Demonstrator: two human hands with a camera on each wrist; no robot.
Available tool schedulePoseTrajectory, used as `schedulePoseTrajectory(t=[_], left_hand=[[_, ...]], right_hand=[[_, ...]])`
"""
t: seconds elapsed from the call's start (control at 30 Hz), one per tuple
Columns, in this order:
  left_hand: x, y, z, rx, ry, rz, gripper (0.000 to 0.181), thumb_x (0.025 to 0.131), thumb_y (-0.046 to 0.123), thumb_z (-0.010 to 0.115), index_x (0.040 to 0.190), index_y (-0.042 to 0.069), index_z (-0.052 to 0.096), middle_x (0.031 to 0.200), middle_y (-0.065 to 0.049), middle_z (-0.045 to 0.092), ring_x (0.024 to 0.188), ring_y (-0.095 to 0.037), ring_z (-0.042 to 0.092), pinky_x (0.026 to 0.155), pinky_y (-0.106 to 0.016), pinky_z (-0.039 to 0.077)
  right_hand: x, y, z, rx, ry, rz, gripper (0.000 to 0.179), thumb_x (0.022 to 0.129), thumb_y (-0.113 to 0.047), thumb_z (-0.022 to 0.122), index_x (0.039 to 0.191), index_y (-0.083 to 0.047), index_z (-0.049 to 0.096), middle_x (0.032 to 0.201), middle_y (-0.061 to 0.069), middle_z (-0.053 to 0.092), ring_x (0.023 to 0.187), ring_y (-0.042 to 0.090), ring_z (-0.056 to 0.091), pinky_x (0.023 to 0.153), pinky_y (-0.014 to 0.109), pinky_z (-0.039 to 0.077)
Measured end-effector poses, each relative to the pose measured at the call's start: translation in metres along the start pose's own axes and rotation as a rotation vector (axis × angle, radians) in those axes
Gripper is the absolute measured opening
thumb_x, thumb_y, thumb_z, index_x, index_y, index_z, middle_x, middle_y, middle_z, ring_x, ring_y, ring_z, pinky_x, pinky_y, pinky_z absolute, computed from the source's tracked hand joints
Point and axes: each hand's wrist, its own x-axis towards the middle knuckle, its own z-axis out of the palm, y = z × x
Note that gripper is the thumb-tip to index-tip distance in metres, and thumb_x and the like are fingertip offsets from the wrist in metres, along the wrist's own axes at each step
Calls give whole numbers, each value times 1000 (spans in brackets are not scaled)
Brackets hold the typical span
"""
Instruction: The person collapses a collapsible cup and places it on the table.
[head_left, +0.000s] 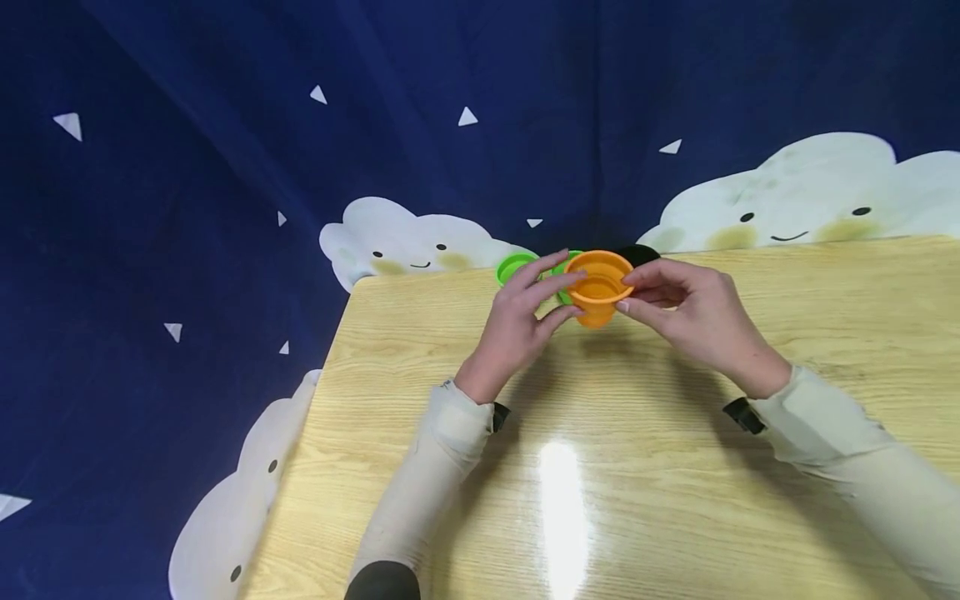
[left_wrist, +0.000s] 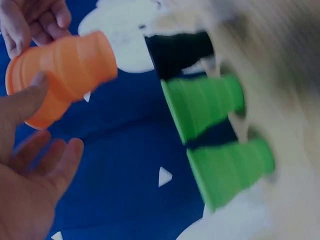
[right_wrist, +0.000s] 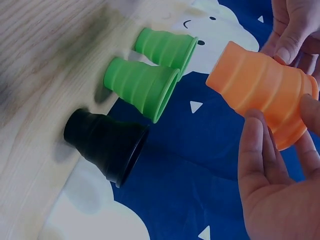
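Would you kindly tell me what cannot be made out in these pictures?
- Head: most of the black cup, behind the right hand.
- Head: much of the middle green cup, behind the orange cup and left hand.
- Left wrist: the grain of the tabletop, blurred.
- Right wrist: part of the left hand, cut off by the frame edge.
- Both wrist views: the orange cup's inside, hidden by its own wall.

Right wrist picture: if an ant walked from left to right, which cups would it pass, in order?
Black ridged cup → lower green ridged cup → upper green ridged cup → orange ridged cup.
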Motion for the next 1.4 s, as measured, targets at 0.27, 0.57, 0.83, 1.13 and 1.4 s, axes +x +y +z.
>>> schedulePoseTrajectory(t=[0.27,0.57,0.83,1.13,1.4], left_hand=[[2,-3,-6,149,-48,253,23,87,10,79,108,4,73,131,-19,61,128,-27,55,112,-25,38],[3,0,-6,160,-39,246,26,86,13,80,109,1,73,125,-18,66,125,-27,59,112,-26,37],[3,4,-7,197,-60,243,30,88,16,79,112,0,72,124,-18,67,124,-26,60,112,-25,37],[0,6,-6,288,-77,263,29,90,22,77,111,2,72,122,-17,69,120,-26,63,110,-27,40],[-2,8,-3,381,-50,347,22,94,18,74,106,0,69,113,-15,72,111,-27,67,110,-30,41]], right_hand=[[-1,-1,-2,-26,-19,-20,23,86,-13,81,108,-9,74,102,4,73,84,11,71,72,14,57],[2,1,-2,-390,67,-488,40,75,-10,90,112,-4,75,121,17,67,103,35,66,83,53,58],[3,3,0,-457,52,-633,39,73,-9,88,109,0,75,116,19,67,100,37,65,84,54,57],[2,3,-2,-570,10,-710,38,76,-10,82,111,1,72,116,24,68,98,41,67,81,54,58],[2,4,4,-595,93,-814,25,82,-10,70,102,4,69,104,22,70,85,39,68,71,52,59]])
